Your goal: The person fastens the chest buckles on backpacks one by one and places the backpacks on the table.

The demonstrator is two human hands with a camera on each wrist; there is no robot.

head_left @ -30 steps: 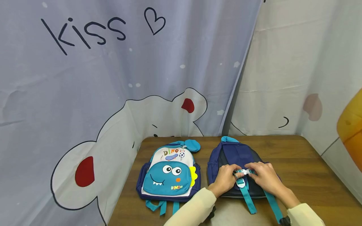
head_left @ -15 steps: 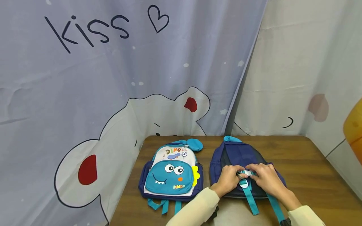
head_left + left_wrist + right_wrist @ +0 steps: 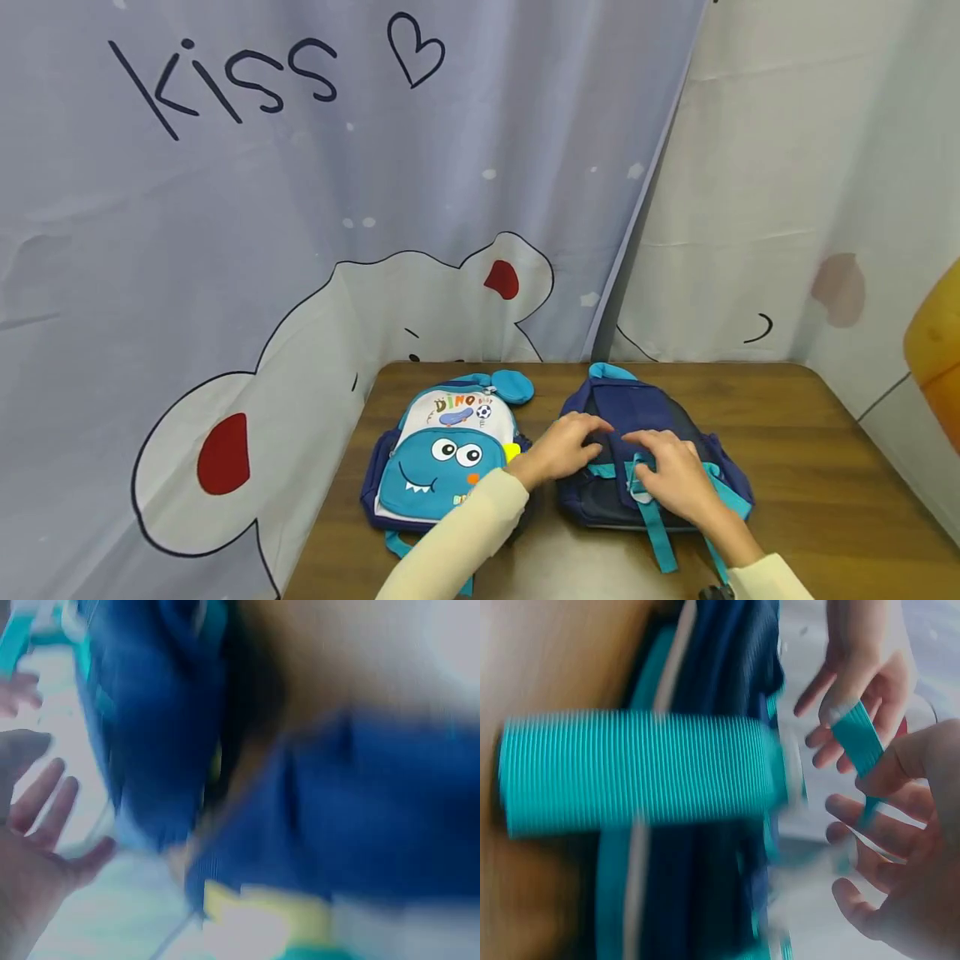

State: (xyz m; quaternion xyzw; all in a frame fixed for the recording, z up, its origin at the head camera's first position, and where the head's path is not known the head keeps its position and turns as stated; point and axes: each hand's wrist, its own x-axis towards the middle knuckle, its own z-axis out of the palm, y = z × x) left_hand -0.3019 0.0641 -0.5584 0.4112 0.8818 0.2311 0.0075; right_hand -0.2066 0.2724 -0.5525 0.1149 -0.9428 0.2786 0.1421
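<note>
A navy backpack lies back side up on the table, teal straps across its lower part. My left hand is above the backpack's left side, fingers spread and loosely bent, holding nothing visible. Over the strap area my right hand has its thumb and fingers apart. A teal strap with a white slider hangs below it toward the front. In the right wrist view, a short teal strap shows between the two hands; contact is unclear. The white buckle is hard to make out, and both wrist views are blurred.
To the left lies a blue and white dinosaur backpack, partly covered by my left sleeve. Both bags rest on a brown wooden table. Printed curtains hang behind the table.
Earlier both hands pinched the white buckle on the teal strap. Now they have let go and drawn apart, the left hand rising leftward. The strap's sides lie separated.
</note>
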